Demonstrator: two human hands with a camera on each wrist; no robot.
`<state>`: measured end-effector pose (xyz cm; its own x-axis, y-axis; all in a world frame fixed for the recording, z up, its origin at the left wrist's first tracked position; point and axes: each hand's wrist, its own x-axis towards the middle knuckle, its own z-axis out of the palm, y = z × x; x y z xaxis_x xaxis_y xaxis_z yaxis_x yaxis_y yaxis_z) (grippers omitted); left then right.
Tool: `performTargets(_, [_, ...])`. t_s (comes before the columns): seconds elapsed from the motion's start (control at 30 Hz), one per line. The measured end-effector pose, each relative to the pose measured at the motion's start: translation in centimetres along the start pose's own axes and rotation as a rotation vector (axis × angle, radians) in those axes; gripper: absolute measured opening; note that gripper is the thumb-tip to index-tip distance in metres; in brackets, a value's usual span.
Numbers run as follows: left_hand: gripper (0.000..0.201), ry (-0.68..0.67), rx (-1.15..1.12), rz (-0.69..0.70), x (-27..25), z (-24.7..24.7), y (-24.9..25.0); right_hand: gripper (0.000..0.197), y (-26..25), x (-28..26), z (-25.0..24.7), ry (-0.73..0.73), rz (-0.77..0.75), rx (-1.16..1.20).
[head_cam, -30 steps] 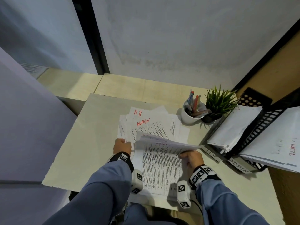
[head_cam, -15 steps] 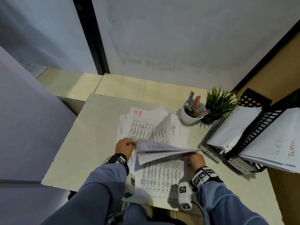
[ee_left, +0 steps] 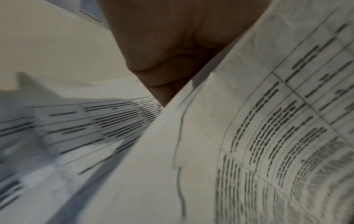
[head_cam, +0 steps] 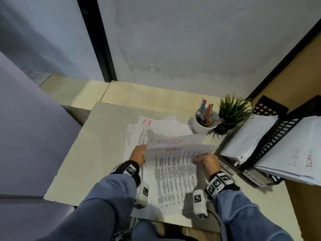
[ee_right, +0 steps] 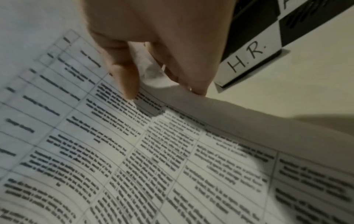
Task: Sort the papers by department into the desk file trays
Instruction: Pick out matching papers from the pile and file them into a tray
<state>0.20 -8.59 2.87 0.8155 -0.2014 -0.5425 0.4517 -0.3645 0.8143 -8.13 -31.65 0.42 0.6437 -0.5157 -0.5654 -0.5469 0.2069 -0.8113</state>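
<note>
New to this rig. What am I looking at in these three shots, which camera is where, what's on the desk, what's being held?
No robot here: a person works with bare hands, with tagged bands and small cameras on the wrists. The wide shot comes from a head camera looking down at the desk. The two close-ups come from the wrist cameras, looking along the fingers.

On the desk lie a loose pile of papers, one marked H.R in red, a white pen cup and a small green plant. At the right stand black file trays labelled H.R. and ADMIN, already holding papers.

The left hand and right hand each grip a side of a printed sheet, with further sheets lifted above it; red ADMIN lettering shows there.
</note>
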Motion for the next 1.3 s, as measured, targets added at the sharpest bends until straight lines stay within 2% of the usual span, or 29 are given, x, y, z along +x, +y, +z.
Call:
performTargets(0.1, [0.036,-0.041,-0.288,-0.036,-0.8,0.2,1.2,0.023,-1.2,0.6,-0.4,0.021,-0.056,0.107])
performTargets(0.17, [0.065,-0.118,-0.408,0.001,-1.2,0.2,2.0,0.04,-2.7,0.3,-0.4,0.028,-0.092,0.183])
performTargets(0.2, [0.082,-0.147,-0.386,0.03,-1.4,0.3,2.6,0.048,-3.6,-0.1,-0.5,0.03,-0.115,0.216])
performTargets(0.23, [0.09,-0.17,-0.34,0.09,-1.9,0.4,3.2,0.05,-4.5,-0.4,-0.4,0.029,-0.149,0.243])
performTargets(0.27, [0.082,-0.17,-0.276,0.175,-2.1,0.6,3.6,0.048,-5.3,-0.9,-0.4,0.021,-0.186,0.255])
performTargets(0.33, [0.04,-0.105,-0.213,0.311,-2.8,1.2,4.7,0.038,-6.8,-2.2,-0.2,0.01,-0.27,0.232])
performTargets(0.37, [0.028,-0.025,-0.184,0.362,-3.2,1.4,5.1,0.033,-7.4,-3.0,-0.2,0.009,-0.311,0.221])
performTargets(0.43, [0.02,0.102,-0.144,0.471,-3.4,1.6,5.3,0.024,-8.3,-4.6,-0.2,0.015,-0.393,0.215])
performTargets(0.5, [0.019,0.123,-0.179,0.52,-3.7,1.6,5.2,0.021,-8.6,-6.2,-0.3,0.0,-0.464,0.227])
performTargets(0.57, [0.024,0.109,-0.077,0.522,-3.8,1.7,4.2,0.028,-7.8,-7.1,-0.1,-0.038,-0.464,0.229])
performTargets(0.67, [0.016,0.078,0.028,0.419,-3.4,2.0,2.0,0.039,-4.8,-7.0,0.9,-0.046,-0.392,0.123])
performTargets(0.73, [0.009,0.108,0.101,0.379,-3.1,2.3,1.2,0.04,-3.9,-6.6,1.4,-0.022,-0.353,0.068])
performTargets(0.8, [0.005,0.156,0.088,0.36,-3.2,2.3,1.6,0.032,-4.6,-6.1,1.4,-0.014,-0.364,0.055])
performTargets(0.87, [0.007,0.158,-0.031,0.331,-3.6,2.4,2.5,0.011,-5.9,-5.9,1.1,-0.008,-0.372,0.084])
performTargets(0.93, [0.007,0.118,-0.079,0.302,-3.8,2.6,2.8,0.011,-6.3,-5.8,0.9,-0.012,-0.361,0.08])
performTargets(1.07, [0.005,0.052,-0.009,0.215,-3.9,3.4,1.8,0.012,-4.2,-5.7,1.1,0.009,-0.206,-0.05])
performTargets(1.13, [0.011,-0.013,0.034,0.242,-4.5,4.0,2.7,0.007,-4.6,-6.0,0.2,0.041,-0.24,-0.016])
performTargets(1.2, [0.011,-0.077,0.069,0.306,-5.6,4.5,5.1,0.014,-6.4,-6.7,-2.0,0.106,-0.323,0.07])
performTargets(1.3, [0.027,-0.174,0.186,0.45,-7.5,6.1,9.5,0.021,-9.5,-7.5,-7.2,0.336,-0.569,0.037])
